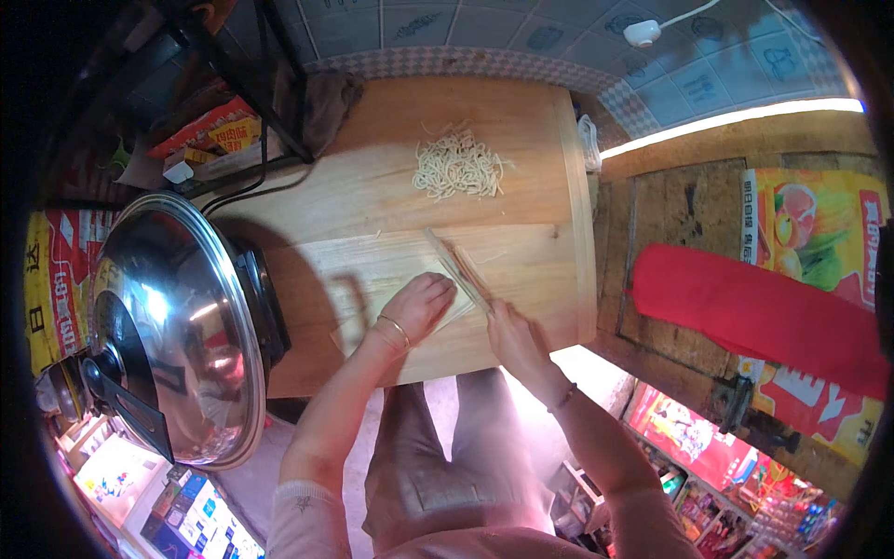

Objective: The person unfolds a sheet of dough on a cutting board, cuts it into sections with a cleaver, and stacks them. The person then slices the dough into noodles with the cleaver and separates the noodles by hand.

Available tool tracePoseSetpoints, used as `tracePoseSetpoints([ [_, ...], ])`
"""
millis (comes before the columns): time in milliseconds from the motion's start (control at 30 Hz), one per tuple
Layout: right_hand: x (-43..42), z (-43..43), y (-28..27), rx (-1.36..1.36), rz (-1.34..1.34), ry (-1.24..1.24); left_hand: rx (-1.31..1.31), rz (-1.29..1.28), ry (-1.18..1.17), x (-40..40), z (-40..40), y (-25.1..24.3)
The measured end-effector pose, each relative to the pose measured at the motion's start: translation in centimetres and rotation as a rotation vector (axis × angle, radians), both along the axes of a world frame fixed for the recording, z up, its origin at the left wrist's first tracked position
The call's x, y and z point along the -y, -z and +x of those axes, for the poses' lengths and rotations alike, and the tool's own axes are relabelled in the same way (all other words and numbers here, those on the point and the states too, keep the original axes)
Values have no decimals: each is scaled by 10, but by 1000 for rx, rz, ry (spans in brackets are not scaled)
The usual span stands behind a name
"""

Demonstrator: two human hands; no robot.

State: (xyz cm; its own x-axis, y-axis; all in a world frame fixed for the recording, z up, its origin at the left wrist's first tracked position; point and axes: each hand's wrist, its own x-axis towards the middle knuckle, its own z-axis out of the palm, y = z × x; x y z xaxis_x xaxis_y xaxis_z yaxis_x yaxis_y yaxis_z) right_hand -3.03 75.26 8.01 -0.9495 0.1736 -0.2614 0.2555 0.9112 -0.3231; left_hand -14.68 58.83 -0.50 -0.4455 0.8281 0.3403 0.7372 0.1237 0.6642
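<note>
A folded sheet of dough (461, 305) lies on a wooden board (384, 140) before me. My left hand (419, 304), with a bangle at the wrist, presses on the dough with curled fingers. My right hand (515, 339) grips the handle end of a kitchen knife (452, 260). Its blade stands close to the left fingertips, slanting away to the upper left along the dough's edge. Thin cut strips (469, 260) lie just right of the blade. Farther back on the board sits a loose heap of cut noodles (457, 168).
At left a large domed metal lid (174, 314) with a black handle covers a pan beside the board. A black metal rack (244, 91) stands behind it. A red cloth-like roll (747, 314) lies on the wooden surface at right. Tiled wall (489, 28) closes the back.
</note>
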Motion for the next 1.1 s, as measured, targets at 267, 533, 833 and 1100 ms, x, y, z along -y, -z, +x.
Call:
tracePoseSetpoints([
  [267, 9, 2, -2, 84, -58, -30, 20, 26, 0, -1, -2, -6],
  [533, 0, -3, 5, -22, -55, 1, 10, 6, -12, 3, 1, -1],
  [833, 11, 5, 2, 42, -85, 35, 14, 8, -8, 2, 1, 0],
  [1100, 2, -4, 5, 72, -39, 10, 2, -19, -6, 5, 3, 0],
])
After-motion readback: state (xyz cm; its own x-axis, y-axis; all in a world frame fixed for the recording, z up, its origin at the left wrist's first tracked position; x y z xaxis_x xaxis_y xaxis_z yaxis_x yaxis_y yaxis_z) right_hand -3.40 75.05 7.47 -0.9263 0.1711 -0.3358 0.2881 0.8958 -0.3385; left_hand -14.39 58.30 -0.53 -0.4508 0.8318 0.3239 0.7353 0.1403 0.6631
